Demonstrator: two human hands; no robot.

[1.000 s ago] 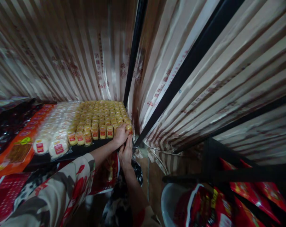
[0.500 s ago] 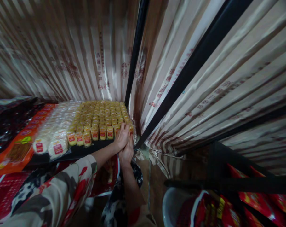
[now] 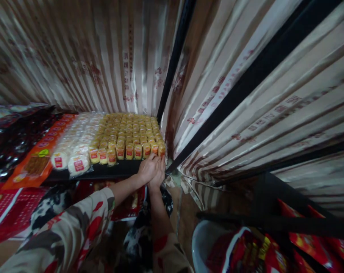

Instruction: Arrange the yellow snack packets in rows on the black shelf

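Both my hands meet at the right front corner of a dark shelf (image 3: 103, 171). My left hand (image 3: 147, 169) has its fingers curled over the shelf edge, just below a row of small yellow packets with red labels (image 3: 129, 137). Pressed against it, my right hand (image 3: 158, 173) reaches up with its fingers closed near the foot of a black post (image 3: 174, 60). What either hand grips is hidden. White round packs with red labels (image 3: 75, 151) lie left of the yellow ones.
An orange packet (image 3: 37, 161) and dark glossy bags (image 3: 10, 140) fill the shelf's left. Striped shiny curtains (image 3: 246, 94) hang all round behind black frame bars (image 3: 254, 76). A white tub (image 3: 202, 242) and red snack bags (image 3: 257, 250) sit low on the right.
My hands dropped from the front yellow packets to the shelf's edge and stay pressed together. The view swung slightly, shifting the shelf and post to the right.
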